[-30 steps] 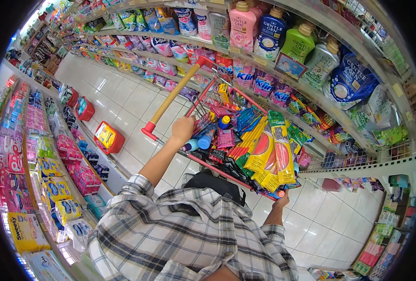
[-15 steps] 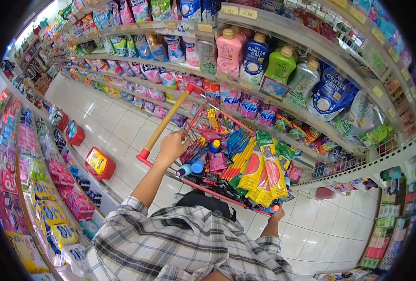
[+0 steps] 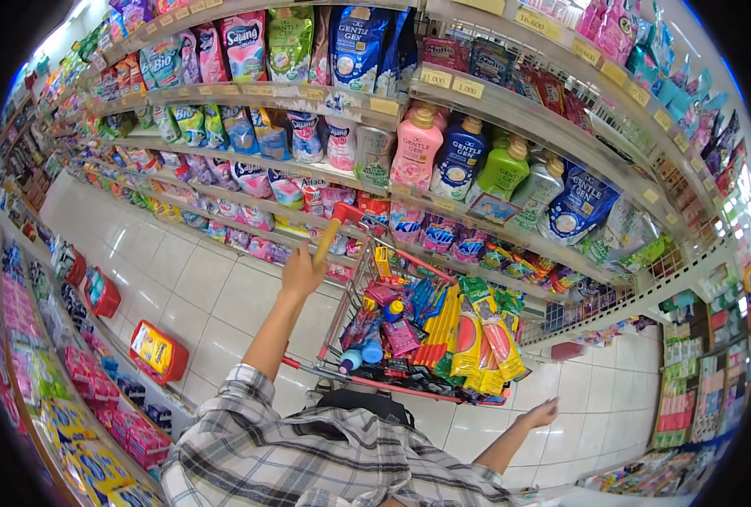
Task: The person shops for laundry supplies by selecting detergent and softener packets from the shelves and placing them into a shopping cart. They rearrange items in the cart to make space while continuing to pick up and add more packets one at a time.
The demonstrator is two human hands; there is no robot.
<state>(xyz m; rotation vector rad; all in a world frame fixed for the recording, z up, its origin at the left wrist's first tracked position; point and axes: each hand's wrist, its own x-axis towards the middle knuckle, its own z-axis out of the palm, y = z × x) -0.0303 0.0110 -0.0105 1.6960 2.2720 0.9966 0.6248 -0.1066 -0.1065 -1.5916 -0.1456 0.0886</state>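
Observation:
My left hand (image 3: 303,270) is wrapped around the yellow handle (image 3: 326,241) of a shopping cart with red corner fittings. The cart (image 3: 409,393) stands in front of me, piled with goods. Yellow packs with red round pictures (image 3: 470,342) lie at its right end. Blue-capped bottles (image 3: 370,350), a pink packet (image 3: 402,336) and a small yellow box (image 3: 382,261) are nearer the handle. Off the cart's right end, my right hand (image 3: 540,412) hangs apart from it over the floor. Its fingers are curled, with nothing visible in them.
Shelves (image 3: 308,97) ahead carry pouches and Gentle Gen bottles (image 3: 418,148). Red baskets (image 3: 161,351) stand on the tiled floor (image 3: 223,291) to the left, beside another shelf of packets (image 3: 92,376). A further rack (image 3: 680,363) stands at the right.
My left hand has moved from over the cart's near end onto its handle. My right hand has come off the cart's right end and moved right. The view has tilted up.

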